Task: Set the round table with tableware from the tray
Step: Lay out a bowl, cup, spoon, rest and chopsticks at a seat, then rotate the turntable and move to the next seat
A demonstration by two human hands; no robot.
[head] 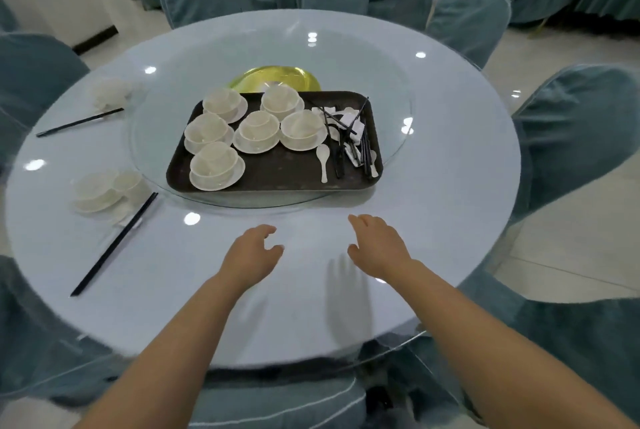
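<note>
— Table first: what did it look like?
— Round table [450,186] under pale blue cloth and glass; its near edge was cut off by a blue-covered chair [277,401]. A clear glass turntable [388,82] sat in the middle, its rim faint and hard to trace.
— And the tray?
— The dark brown rectangular tray [277,175] lay on the turntable, long axis running left to right. It hid part of a yellow-green dish [277,76] behind it.
— What was on it?
— Six white bowl-and-saucer sets [256,132] on the left. On the right lay black chopsticks [337,158], mostly pointing away from the person, tangled with white spoons [323,158] and white rests too jumbled to count.
— Anything already laid?
— Two white settings at the left, the nearer one [104,189] blurred, each with a chopstick pair [114,245] beside it.
— The hands?
— Left hand [251,255] and right hand [377,245] hovered over bare cloth near the tray, fingers loosely curled, holding nothing.
</note>
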